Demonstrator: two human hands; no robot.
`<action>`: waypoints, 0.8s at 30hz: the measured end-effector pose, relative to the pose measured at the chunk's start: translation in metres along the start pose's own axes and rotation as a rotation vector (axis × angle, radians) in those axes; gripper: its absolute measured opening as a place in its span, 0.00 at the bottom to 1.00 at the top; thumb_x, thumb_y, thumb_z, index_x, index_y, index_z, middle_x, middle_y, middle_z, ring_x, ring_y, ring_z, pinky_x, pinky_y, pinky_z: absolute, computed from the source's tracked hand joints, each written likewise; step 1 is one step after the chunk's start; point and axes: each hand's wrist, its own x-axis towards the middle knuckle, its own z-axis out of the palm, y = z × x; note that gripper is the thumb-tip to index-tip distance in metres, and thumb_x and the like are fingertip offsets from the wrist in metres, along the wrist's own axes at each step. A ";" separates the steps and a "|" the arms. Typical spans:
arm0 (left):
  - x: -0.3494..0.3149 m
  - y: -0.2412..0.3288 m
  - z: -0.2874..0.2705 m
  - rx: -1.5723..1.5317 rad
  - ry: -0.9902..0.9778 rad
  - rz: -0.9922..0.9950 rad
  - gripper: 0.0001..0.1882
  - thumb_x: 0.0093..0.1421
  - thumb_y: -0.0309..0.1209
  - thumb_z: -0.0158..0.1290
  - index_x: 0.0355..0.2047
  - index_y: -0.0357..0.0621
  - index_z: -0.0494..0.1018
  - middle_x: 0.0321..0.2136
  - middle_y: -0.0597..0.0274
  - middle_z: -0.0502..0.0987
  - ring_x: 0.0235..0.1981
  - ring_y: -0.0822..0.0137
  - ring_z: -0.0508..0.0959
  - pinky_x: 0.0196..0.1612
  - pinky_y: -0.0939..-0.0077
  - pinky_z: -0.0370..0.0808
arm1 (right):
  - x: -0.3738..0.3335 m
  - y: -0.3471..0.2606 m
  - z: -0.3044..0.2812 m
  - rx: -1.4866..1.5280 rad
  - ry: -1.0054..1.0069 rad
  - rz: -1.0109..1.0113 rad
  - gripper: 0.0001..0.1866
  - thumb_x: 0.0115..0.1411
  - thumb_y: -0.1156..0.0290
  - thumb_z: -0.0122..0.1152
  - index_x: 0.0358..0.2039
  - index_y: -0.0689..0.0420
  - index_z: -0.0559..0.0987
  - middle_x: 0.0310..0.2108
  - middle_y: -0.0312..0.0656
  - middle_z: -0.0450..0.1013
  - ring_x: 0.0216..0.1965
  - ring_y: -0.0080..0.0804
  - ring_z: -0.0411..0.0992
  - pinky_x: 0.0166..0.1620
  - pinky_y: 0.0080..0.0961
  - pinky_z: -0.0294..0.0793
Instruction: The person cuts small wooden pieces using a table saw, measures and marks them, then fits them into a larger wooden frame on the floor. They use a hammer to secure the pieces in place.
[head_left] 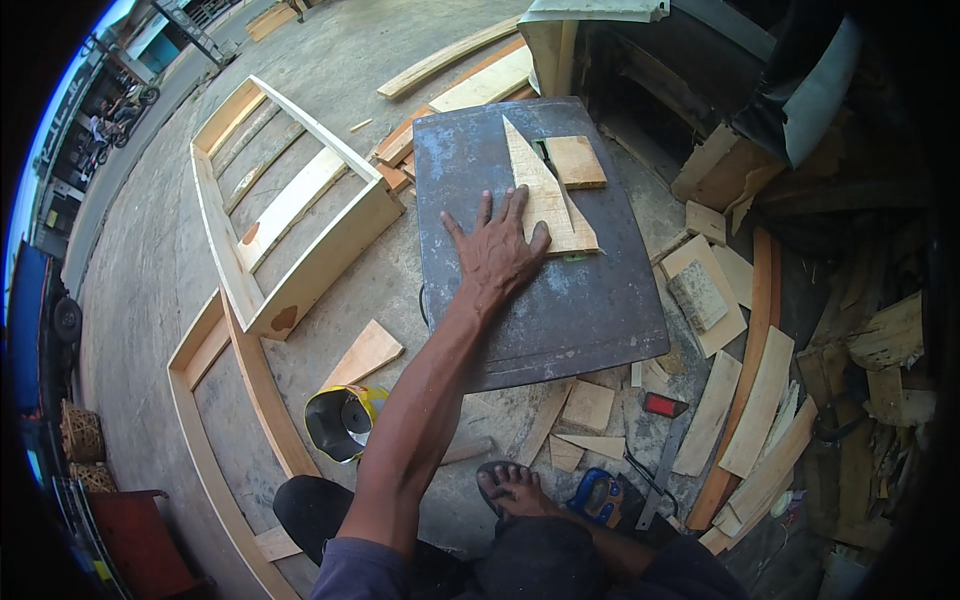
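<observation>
Near the left edge of the bench, the left hand lay spread wide, clasping nothing, thumb on a pointed wooden wedge beside a block

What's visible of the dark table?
The dark table has a flat, roughly four-sided top, apparently metal, scuffed with bluish patches. Whatever supports it is hidden. The left hand is spread over it, thumb on a pointed wood piece lying there. A small wood block lies toward its far right.
</observation>
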 end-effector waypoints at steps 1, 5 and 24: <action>0.000 0.000 0.000 0.000 0.000 0.000 0.39 0.69 0.56 0.43 0.76 0.57 0.56 0.75 0.59 0.63 0.78 0.47 0.55 0.71 0.14 0.28 | 0.000 0.000 0.000 0.024 0.035 -0.013 0.20 0.65 0.45 0.60 0.51 0.38 0.86 0.64 0.55 0.69 0.66 0.62 0.63 0.66 0.66 0.59; 0.002 -0.001 -0.001 0.017 -0.010 0.001 0.40 0.68 0.58 0.43 0.76 0.57 0.57 0.75 0.59 0.63 0.78 0.47 0.54 0.71 0.14 0.28 | 0.000 -0.003 -0.002 0.042 0.004 0.044 0.19 0.66 0.45 0.59 0.51 0.36 0.86 0.65 0.52 0.69 0.66 0.61 0.63 0.66 0.65 0.59; 0.001 -0.001 -0.003 -0.002 -0.008 -0.004 0.39 0.68 0.57 0.42 0.76 0.57 0.57 0.75 0.59 0.62 0.78 0.47 0.55 0.72 0.14 0.30 | -0.008 -0.008 -0.007 0.087 -0.096 0.086 0.18 0.65 0.44 0.62 0.50 0.34 0.87 0.70 0.43 0.68 0.69 0.60 0.61 0.66 0.66 0.58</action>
